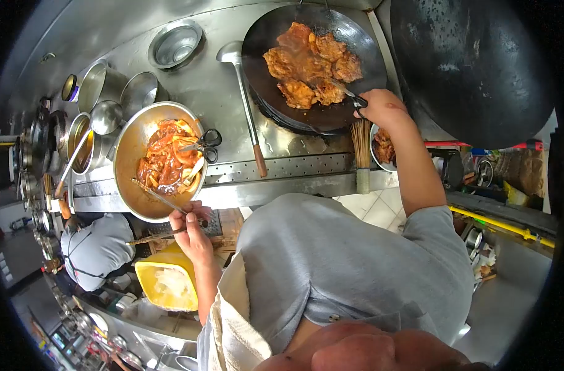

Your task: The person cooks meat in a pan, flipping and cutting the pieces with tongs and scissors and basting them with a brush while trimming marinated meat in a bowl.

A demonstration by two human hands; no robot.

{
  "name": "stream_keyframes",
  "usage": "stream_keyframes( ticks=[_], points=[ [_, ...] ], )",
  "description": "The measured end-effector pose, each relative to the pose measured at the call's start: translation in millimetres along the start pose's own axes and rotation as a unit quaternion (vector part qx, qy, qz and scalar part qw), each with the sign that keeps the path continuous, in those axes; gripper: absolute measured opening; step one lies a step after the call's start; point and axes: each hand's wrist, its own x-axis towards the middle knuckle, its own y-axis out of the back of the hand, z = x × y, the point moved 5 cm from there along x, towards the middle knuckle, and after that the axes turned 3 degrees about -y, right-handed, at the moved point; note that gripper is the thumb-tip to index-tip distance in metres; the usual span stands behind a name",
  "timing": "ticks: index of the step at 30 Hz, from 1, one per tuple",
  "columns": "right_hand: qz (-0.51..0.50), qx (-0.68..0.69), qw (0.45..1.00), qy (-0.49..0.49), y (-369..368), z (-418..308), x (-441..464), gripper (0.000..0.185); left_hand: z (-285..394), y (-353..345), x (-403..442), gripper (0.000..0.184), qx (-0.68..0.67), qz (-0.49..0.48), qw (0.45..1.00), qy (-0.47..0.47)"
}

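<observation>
My right hand [384, 108] is closed around the black handles of kitchen scissors [342, 87], whose blades reach into the black wok [263, 80] at the browned meat pieces [316, 59]. My left hand [196, 234] grips metal tongs [164, 201], their two arms spread apart. One arm lies over the rim of the steel bowl [127, 148]; the other sticks out below it. Raw marinated meat [167, 154] in red-brown sauce fills part of that bowl. Another pair of black-handled scissors [209, 145] rests in it, handles over the right rim.
A long-handled ladle [245, 102] lies left of the wok. Beside my right forearm are a bamboo brush [361, 151] and a bowl of meat [384, 148]. A second large wok [473, 68] stands right. Pots [99, 86] line the left; a yellow bin [147, 287] sits below.
</observation>
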Motion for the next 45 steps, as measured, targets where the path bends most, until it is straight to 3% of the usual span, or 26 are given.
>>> stream_keyframes(
  ticks=[12,16,17,18,19,20,22,24,25,26,28,30,32,34,35,37,38,39,42,45],
  points=[
    [0.095,0.147,0.984,-0.022,14,33,-5,0.057,4,-37,12,0.014,0.004,0.002,1.000,0.004],
    [0.132,0.280,0.950,0.050,-1,30,-18,0.055,12,-40,17,0.014,0.020,-0.005,0.999,0.032],
    [0.146,0.318,0.932,0.094,-5,15,-20,0.055,17,-38,15,0.014,0.036,0.037,0.996,0.071],
    [0.124,0.373,0.910,0.134,-16,6,-16,0.053,14,-28,12,0.011,0.012,0.031,0.997,0.075],
    [0.057,0.394,0.911,0.109,-5,-26,-39,0.052,19,-21,13,0.013,0.027,0.008,0.999,0.027],
    [0.001,0.314,0.948,0.056,-11,-39,-43,0.047,28,-18,13,0.014,0.016,0.020,0.998,0.056],
    [-0.027,0.367,0.906,0.207,-34,-74,-47,0.046,28,-5,12,0.014,-0.035,0.031,0.999,0.020],
    [-0.029,0.271,0.908,0.317,-42,-120,-65,0.046,29,12,7,0.014,-0.038,0.074,0.996,0.018],
    [-0.074,0.294,0.906,0.297,-52,-142,-70,0.042,27,21,4,0.014,-0.039,0.081,0.996,0.014],
    [-0.104,0.214,0.929,0.284,-51,-166,-82,0.040,22,32,-2,0.014,-0.046,0.095,0.994,0.021],
    [-0.043,0.087,0.933,0.347,-48,-219,-109,0.035,19,51,-9,0.014,-0.055,0.113,0.992,0.029],
    [-0.011,-0.042,0.902,0.430,-73,-262,-111,0.024,19,65,-17,0.015,-0.035,0.137,0.989,0.051],
    [-0.034,-0.141,0.900,0.412,-91,-309,-112,0.018,14,77,-23,0.016,-0.039,0.148,0.987,0.045],
    [-0.111,-0.100,0.934,0.325,-89,-353,-123,0.018,16,89,-31,0.017,0.001,0.152,0.988,0.038],
    [0.039,-0.098,0.862,0.495,-123,-371,-106,0.021,11,96,-34,0.017,-0.003,0.157,0.986,0.046],
    [-0.006,-0.268,0.847,0.458,-146,-410,-112,0.012,6,107,-39,0.018,0.006,0.155,0.985,0.076],
    [0.018,-0.298,0.805,0.513,-150,-415,-121,0.015,4,109,-39,0.019,0.007,0.160,0.985,0.058],
    [0.020,-0.318,0.807,0.498,-169,-429,-116,0.017,2,111,-39,0.018,-0.014,0.149,0.988,0.037],
    [-0.015,-0.367,0.834,0.411,-209,-457,-97,0.028,4,116,-32,0.018,-0.027,0.120,0.992,0.034],
    [-0.047,-0.278,0.884,0.373,-207,-448,-101,0.028,4,113,-21,0.019,-0.060,0.081,0.995,0.021]
  ],
)
